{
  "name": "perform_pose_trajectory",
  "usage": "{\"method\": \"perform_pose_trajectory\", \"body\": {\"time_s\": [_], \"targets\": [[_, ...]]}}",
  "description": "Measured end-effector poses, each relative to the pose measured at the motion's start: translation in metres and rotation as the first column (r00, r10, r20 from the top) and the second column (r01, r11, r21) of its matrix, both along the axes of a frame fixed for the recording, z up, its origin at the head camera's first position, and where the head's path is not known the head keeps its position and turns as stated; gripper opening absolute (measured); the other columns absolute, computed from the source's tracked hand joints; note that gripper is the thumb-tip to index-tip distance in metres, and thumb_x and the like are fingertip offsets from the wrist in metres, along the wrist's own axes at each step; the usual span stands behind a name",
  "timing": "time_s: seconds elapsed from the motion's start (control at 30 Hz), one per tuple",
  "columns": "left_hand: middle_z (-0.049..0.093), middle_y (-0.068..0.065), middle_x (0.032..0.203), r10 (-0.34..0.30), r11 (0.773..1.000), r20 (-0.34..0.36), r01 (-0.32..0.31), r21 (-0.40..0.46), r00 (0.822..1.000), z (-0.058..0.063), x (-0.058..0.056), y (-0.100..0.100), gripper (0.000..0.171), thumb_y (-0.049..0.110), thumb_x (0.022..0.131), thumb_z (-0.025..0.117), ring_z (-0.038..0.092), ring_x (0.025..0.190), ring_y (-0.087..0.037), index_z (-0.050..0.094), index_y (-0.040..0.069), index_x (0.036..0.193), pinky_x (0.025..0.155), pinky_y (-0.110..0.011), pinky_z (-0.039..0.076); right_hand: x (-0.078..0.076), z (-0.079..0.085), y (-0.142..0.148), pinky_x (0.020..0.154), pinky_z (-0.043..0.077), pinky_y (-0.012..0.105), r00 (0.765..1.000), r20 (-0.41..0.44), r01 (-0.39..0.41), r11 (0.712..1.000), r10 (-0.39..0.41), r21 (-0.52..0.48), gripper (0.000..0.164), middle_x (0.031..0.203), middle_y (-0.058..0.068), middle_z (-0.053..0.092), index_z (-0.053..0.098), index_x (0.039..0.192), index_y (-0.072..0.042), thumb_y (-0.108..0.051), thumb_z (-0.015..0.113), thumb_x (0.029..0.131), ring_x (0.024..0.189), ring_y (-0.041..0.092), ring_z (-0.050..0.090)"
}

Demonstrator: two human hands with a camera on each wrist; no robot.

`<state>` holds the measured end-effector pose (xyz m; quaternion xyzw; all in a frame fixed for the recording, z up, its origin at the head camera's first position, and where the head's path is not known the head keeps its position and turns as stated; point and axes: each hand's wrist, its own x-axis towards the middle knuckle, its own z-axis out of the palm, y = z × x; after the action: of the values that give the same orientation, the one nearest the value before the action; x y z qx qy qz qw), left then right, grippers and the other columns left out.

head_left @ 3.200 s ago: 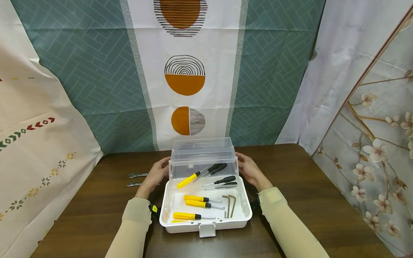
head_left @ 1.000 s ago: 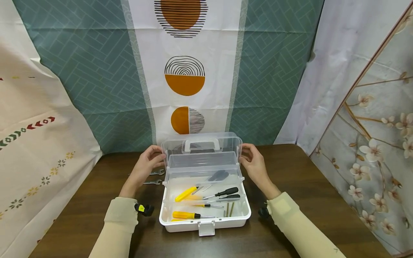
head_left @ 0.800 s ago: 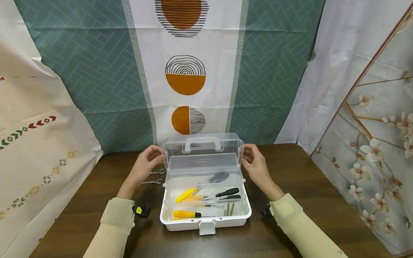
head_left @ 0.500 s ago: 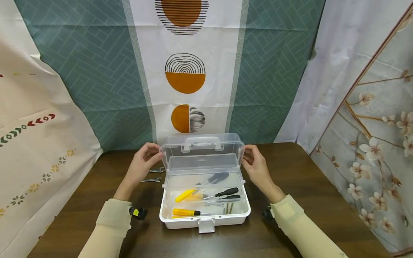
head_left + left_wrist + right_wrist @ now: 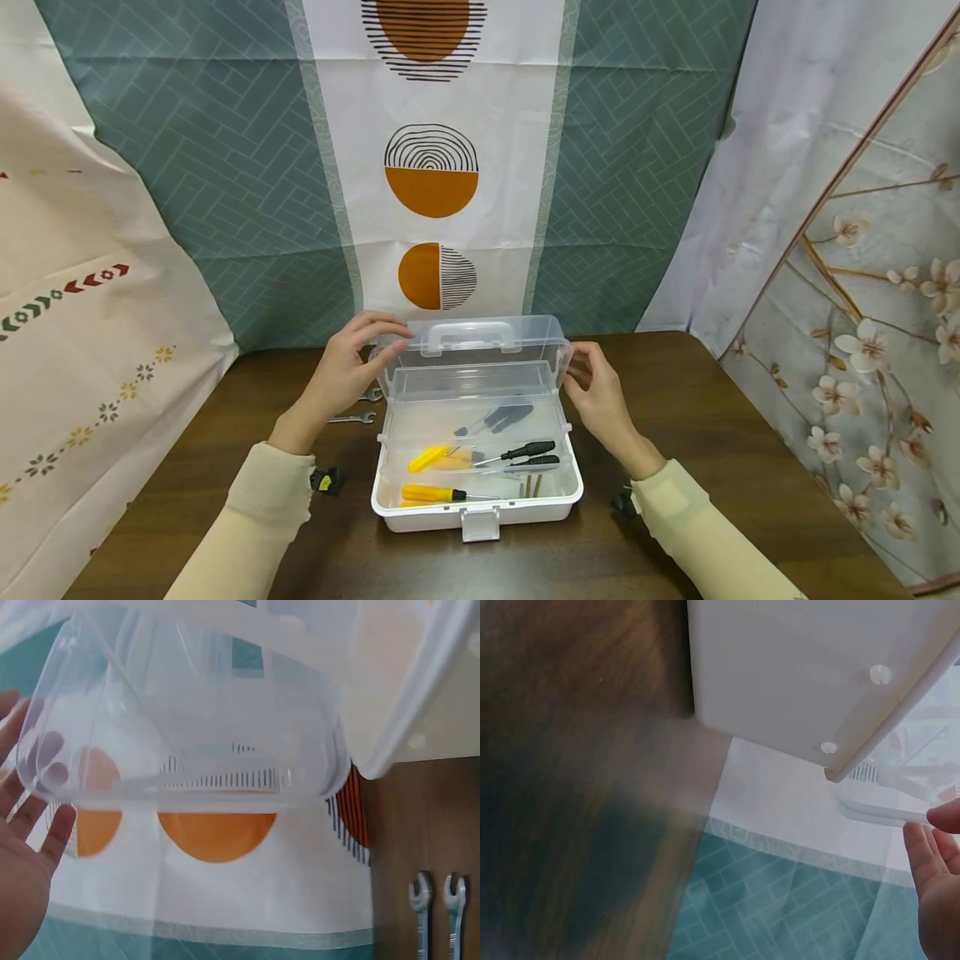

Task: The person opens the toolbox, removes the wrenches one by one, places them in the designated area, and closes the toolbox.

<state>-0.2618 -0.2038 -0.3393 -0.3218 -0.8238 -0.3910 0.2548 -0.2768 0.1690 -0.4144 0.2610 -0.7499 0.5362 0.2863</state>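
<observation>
A white toolbox (image 5: pixel 416 522) stands on the table with its clear lid (image 5: pixel 540 332) partly raised and leaning over the tools. At the lid's upper left corner is my left hand (image 5: pixel 337 367), fingers extended along the top; the left wrist view shows them spread against the clear plastic (image 5: pixel 240 799). My right hand (image 5: pixel 600 400) pinches the lid's right rim between thumb and fingers, as the right wrist view shows (image 5: pixel 937 881). Inside lie yellow-handled screwdrivers (image 5: pixel 433 493), black-handled screwdrivers (image 5: pixel 531 450) and brass-coloured hex keys (image 5: pixel 537 485), some blurred behind clear trays (image 5: pixel 472 383).
Two wrenches (image 5: pixel 354 417) lie on the brown table (image 5: pixel 697 433), left of the box. A white latch (image 5: pixel 480 527) hangs at the box's front. Patterned cloth (image 5: pixel 630 167) hangs close behind the table, with more cloth at both sides.
The lid has swung up and forward from behind the box, and the clear trays now cover some tools. Just now my left hand has shifted from the lid's side to its top corner, fingers straightening.
</observation>
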Motion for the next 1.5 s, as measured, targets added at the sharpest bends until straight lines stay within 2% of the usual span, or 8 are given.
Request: {"method": "perform_pose_trajectory", "body": {"time_s": [0.2, 0.3, 0.43, 0.63, 0.8, 1.0, 1.23, 1.5], "targets": [[0.068, -0.005, 0.130, -0.035, 0.987, -0.087, 0.021, -0.159, 0.996, 0.007, 0.000, 0.016, 0.022, 0.011, 0.096, 0.075, 0.059, 0.125, -0.028, 0.078, 0.014, 0.117, 0.106, -0.053, 0.049, 0.010, 0.006, -0.003, 0.092, 0.059, 0.034, 1.000, -0.019, 0.016, 1.000, -0.016, 0.012, 0.041, 0.114, 0.029, 0.064, 0.054, 0.118, 0.015, 0.031, 0.064, 0.082, 0.107, 0.040, 0.066], [0.068, -0.006, 0.131, -0.050, 0.980, -0.098, 0.030, -0.197, 0.994, 0.009, -0.001, 0.021, 0.022, 0.014, 0.097, 0.074, 0.059, 0.125, -0.029, 0.078, 0.014, 0.119, 0.106, -0.054, 0.049, 0.011, 0.005, -0.003, 0.091, 0.059, 0.032, 0.999, -0.024, 0.030, 0.999, -0.029, 0.016, 0.042, 0.113, 0.029, 0.063, 0.054, 0.117, 0.015, 0.032, 0.064, 0.081, 0.106, 0.041, 0.066], [0.067, -0.006, 0.133, -0.065, 0.973, -0.106, 0.039, -0.229, 0.992, 0.010, -0.002, 0.025, 0.022, 0.017, 0.099, 0.072, 0.059, 0.126, -0.029, 0.078, 0.015, 0.121, 0.106, -0.054, 0.049, 0.005, -0.004, 0.000, 0.091, 0.055, 0.018, 0.999, -0.037, 0.035, 0.999, -0.034, 0.011, 0.044, 0.114, 0.026, 0.063, 0.054, 0.118, 0.013, 0.034, 0.063, 0.080, 0.105, 0.038, 0.065], [0.065, -0.007, 0.134, -0.067, 0.971, -0.140, 0.033, -0.238, 0.988, 0.006, 0.001, 0.026, 0.024, 0.016, 0.098, 0.073, 0.058, 0.126, -0.031, 0.077, 0.015, 0.121, 0.106, -0.056, 0.046, 0.006, -0.003, 0.003, 0.089, 0.058, 0.028, 0.998, -0.045, 0.033, 0.999, -0.031, 0.030, 0.041, 0.112, 0.029, 0.063, 0.054, 0.117, 0.016, 0.036, 0.052, 0.082, 0.104, 0.026, 0.065], [0.064, -0.006, 0.135, -0.060, 0.972, -0.164, 0.021, -0.232, 0.985, 0.002, 0.005, 0.027, 0.024, 0.017, 0.098, 0.074, 0.056, 0.127, -0.031, 0.078, 0.017, 0.121, 0.106, -0.057, 0.044, 0.009, 0.012, 0.009, 0.092, 0.051, 0.017, 1.000, -0.018, -0.023, 0.999, 0.023, -0.030, 0.028, 0.116, 0.024, 0.064, 0.058, 0.117, 0.011, 0.025, 0.051, 0.094, 0.108, 0.006, 0.061], [0.064, -0.005, 0.135, -0.051, 0.972, -0.171, 0.010, -0.233, 0.984, 0.001, 0.010, 0.028, 0.024, 0.017, 0.097, 0.074, 0.055, 0.128, -0.030, 0.078, 0.017, 0.121, 0.107, -0.058, 0.043, 0.013, 0.041, 0.008, 0.096, 0.051, 0.020, 0.986, -0.081, -0.154, 0.985, 0.148, -0.078, 0.021, 0.117, 0.028, 0.058, 0.060, 0.116, 0.014, 0.018, 0.049, 0.100, 0.108, 0.015, 0.062], [0.064, -0.006, 0.137, -0.038, 0.968, -0.171, -0.007, -0.251, 0.984, -0.001, 0.018, 0.026, 0.026, 0.018, 0.096, 0.075, 0.055, 0.129, -0.031, 0.078, 0.018, 0.122, 0.107, -0.060, 0.043, 0.012, 0.062, -0.001, 0.104, 0.045, 0.021, 0.978, -0.020, -0.205, 0.977, 0.207, 0.059, 0.029, 0.132, 0.016, 0.059, 0.065, 0.128, 0.001, 0.008, 0.054, 0.103, 0.125, 0.019, 0.054], [0.065, -0.006, 0.136, -0.072, 0.968, -0.235, 0.011, -0.249, 0.969, -0.003, 0.023, 0.026, 0.030, 0.013, 0.093, 0.077, 0.057, 0.127, -0.029, 0.078, 0.018, 0.122, 0.103, -0.055, 0.043, 0.013, 0.063, -0.009, 0.111, 0.041, 0.029, 0.971, 0.096, -0.234, 0.953, 0.219, 0.191, 0.029, 0.140, 0.006, 0.059, 0.067, 0.132, -0.007, -0.004, 0.057, 0.106, 0.135, 0.022, 0.050]]}}
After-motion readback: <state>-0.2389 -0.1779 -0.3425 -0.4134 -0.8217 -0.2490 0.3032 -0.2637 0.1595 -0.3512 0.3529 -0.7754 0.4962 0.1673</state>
